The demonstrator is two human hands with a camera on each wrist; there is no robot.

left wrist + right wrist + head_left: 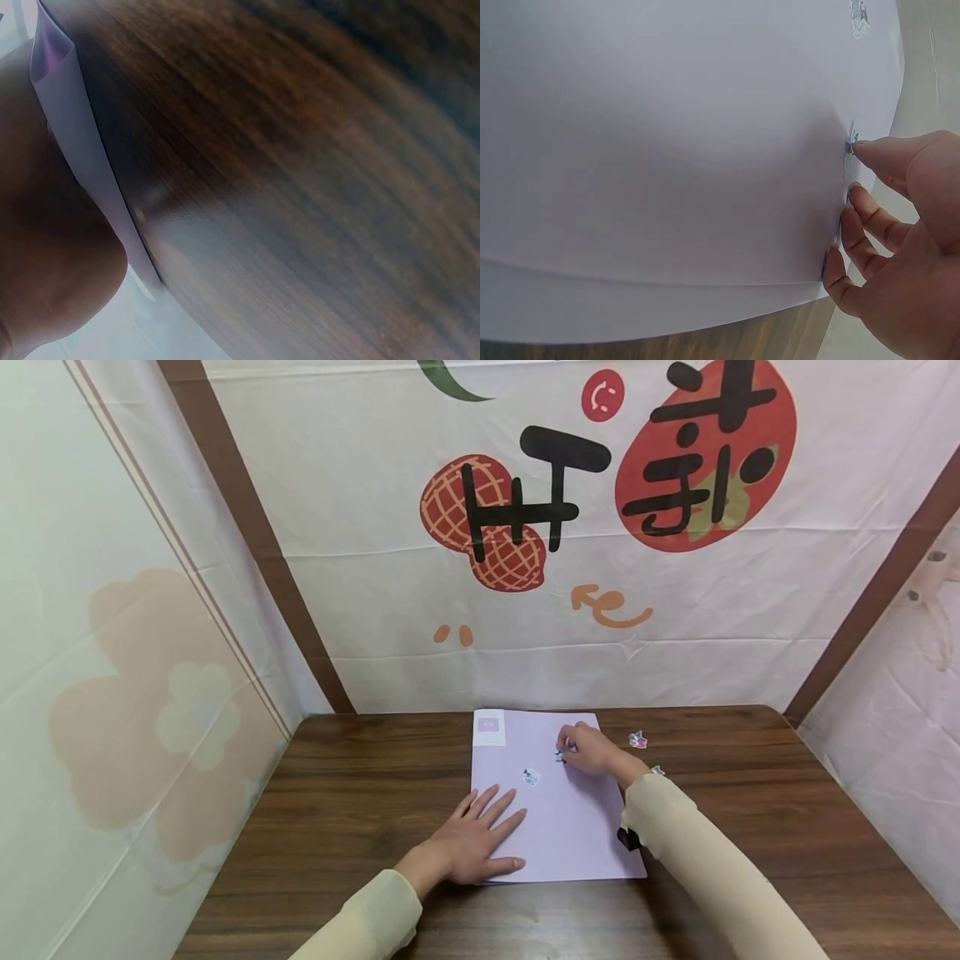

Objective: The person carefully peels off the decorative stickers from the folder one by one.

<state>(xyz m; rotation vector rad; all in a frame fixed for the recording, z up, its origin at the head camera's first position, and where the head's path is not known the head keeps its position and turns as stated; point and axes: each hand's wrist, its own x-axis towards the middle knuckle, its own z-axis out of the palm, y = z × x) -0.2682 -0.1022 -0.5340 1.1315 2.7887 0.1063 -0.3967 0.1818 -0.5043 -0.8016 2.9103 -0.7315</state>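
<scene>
A lilac folder (570, 835) lies on the wooden table. My left hand (477, 842) rests flat on its lower left part, fingers spread. Near the folder's upper right, my right hand (588, 749) pinches a small blue-and-white sticker (560, 757) with curled fingers, close over the surface. In the right wrist view the thumb is at this sticker (852, 142) and the fingertips of the right hand (907, 240) are right at the folder. Another sticker (531, 776) lies flat near the folder's middle.
Two loose stickers lie on the table to the right: a pinkish one (637, 740) and a smaller one (657, 770) beside the right wrist. A white label (489, 739) marks the folder's top left corner. A printed cloth (390, 610) hangs behind the table (360, 793).
</scene>
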